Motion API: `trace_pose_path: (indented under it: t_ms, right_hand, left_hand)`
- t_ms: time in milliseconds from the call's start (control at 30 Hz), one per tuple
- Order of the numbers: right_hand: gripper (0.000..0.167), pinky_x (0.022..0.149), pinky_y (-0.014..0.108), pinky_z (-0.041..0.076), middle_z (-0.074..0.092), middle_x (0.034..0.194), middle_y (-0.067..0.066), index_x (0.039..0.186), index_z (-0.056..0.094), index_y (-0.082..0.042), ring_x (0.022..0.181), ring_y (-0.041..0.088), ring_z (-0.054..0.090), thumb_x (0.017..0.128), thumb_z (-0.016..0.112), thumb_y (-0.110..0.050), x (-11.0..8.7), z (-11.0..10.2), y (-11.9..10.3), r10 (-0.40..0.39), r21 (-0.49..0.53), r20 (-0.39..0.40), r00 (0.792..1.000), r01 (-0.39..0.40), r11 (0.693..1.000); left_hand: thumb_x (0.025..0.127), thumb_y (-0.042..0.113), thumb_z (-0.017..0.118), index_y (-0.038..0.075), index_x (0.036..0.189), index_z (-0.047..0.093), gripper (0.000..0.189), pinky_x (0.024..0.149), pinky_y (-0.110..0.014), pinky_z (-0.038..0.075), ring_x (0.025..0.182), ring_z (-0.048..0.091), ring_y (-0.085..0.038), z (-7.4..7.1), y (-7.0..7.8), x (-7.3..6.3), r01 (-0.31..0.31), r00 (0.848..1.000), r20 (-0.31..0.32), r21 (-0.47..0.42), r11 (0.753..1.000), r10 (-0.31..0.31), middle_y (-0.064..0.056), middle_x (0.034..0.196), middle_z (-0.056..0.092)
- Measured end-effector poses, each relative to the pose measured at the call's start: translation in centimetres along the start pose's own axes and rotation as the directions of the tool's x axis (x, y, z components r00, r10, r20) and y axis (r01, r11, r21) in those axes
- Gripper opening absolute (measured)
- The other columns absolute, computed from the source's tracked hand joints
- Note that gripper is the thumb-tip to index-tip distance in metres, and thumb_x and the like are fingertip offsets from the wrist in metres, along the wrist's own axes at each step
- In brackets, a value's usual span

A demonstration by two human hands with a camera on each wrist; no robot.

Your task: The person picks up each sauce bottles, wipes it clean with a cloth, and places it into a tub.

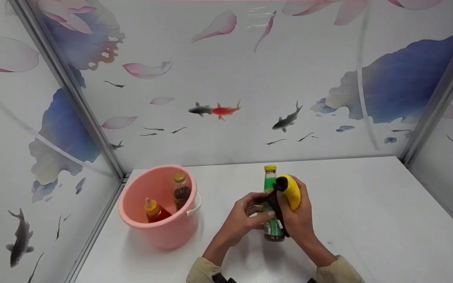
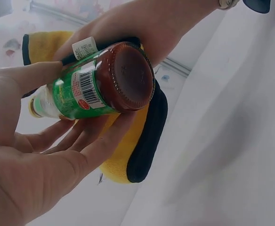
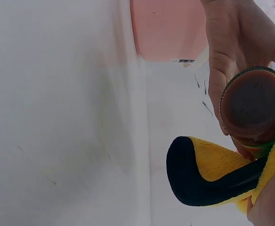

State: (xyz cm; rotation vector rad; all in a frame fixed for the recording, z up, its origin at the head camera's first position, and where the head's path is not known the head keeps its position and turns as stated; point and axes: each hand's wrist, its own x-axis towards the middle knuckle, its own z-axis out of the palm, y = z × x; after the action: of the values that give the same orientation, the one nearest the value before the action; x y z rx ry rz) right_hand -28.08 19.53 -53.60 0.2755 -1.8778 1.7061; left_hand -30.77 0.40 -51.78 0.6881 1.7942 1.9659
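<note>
A glass bottle (image 1: 269, 182) with a green label, yellow cap and reddish-brown contents is held up off the table. My left hand (image 1: 240, 218) grips its side with thumb and fingers. In the left wrist view the bottle (image 2: 88, 89) shows its barcode and round base. My right hand (image 1: 301, 220) holds a yellow cloth (image 1: 292, 192) with a black border against the bottle's right side. Folds of the cloth (image 3: 217, 160) hang beside the bottle (image 3: 253, 103) in the right wrist view. The hands and cloth hide the bottle's middle in the head view.
On the left of the white table (image 1: 360, 220) stands a pink bucket (image 1: 171, 236) with a white handle (image 1: 195, 206). Inside it are a red sauce bottle (image 1: 155, 212) with a yellow nozzle cap and a dark bottle (image 1: 181, 194). Printed panels (image 1: 226, 141) wall the table's back and sides.
</note>
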Motion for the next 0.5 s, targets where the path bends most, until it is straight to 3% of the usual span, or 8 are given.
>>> trace_pose_path:
  t_ms: [267,500]
  right_hand:
    - [0.054,0.107,0.022,0.056,0.060,0.136,0.005,0.157,0.046,-0.015,0.118,0.019,0.063,0.107,0.066,-0.006,0.34,-0.27,-0.12,-0.020,0.040,-0.015,1.000,0.021,0.999]
    - [0.054,0.107,0.020,0.054,0.060,0.133,0.003,0.157,0.046,-0.013,0.117,0.017,0.063,0.107,0.066,-0.006,0.33,-0.34,-0.24,-0.014,0.014,-0.026,1.000,0.014,1.000]
  left_hand:
    - [0.096,0.028,0.084,0.027,0.143,0.066,0.050,0.088,-0.048,0.067,0.129,0.072,-0.030,0.24,-0.11,0.02,0.040,0.999,0.001,-0.014,0.999,-0.040,-0.011,0.138,0.065]
    - [0.097,0.032,0.083,0.030,0.144,0.065,0.051,0.091,-0.047,0.067,0.130,0.070,-0.028,0.38,-0.11,0.07,0.027,0.999,-0.027,0.021,0.999,-0.026,-0.009,0.137,0.066]
